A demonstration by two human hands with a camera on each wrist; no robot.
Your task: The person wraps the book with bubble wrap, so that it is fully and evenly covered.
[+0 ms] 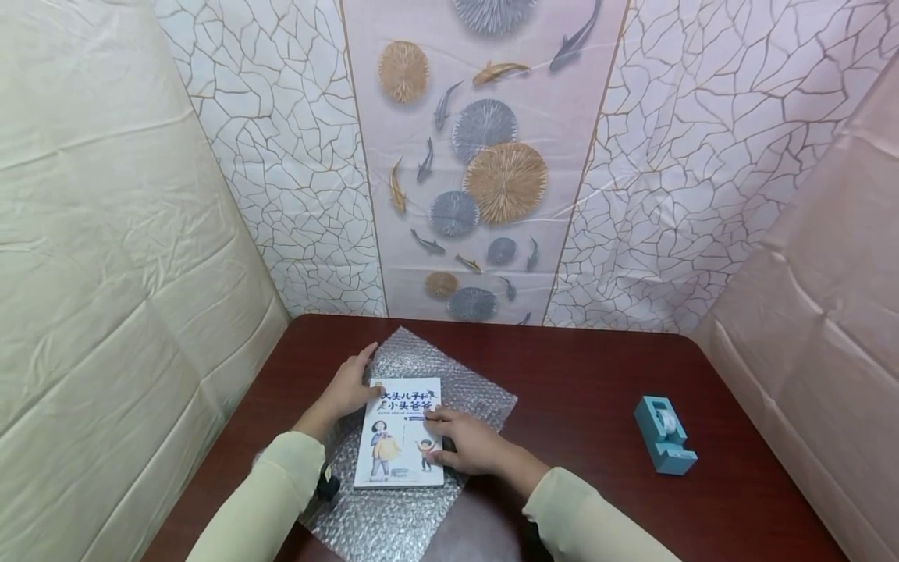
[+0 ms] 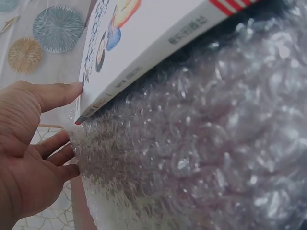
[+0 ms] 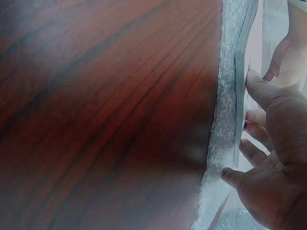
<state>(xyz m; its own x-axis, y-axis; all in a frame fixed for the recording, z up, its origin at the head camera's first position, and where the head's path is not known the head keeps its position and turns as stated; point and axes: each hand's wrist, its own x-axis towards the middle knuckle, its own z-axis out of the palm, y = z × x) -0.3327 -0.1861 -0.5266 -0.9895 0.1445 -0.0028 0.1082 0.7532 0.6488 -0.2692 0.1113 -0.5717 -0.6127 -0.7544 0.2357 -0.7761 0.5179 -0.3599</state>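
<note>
A white picture book [image 1: 402,460] lies face up on a sheet of bubble wrap [image 1: 400,523] set at an angle on the table. My left hand [image 1: 350,388] is at the book's upper left corner, its thumb touching the cover and its fingers stretched toward the wrap's edge. In the left wrist view the thumb of that hand [image 2: 33,143] meets the corner of the book [image 2: 139,52], fingers at the bubble wrap [image 2: 192,134]. My right hand [image 1: 474,443] rests with extended fingers on the book's right side; the right wrist view shows this hand [image 3: 283,139] along the page edge [image 3: 240,96].
A blue tape dispenser [image 1: 667,449] with a roll of tape stands at the right of the dark red table [image 1: 562,390]. Behind the table hangs a patterned cloth [image 1: 485,234], with pale fabric [image 1: 105,273] on the left side.
</note>
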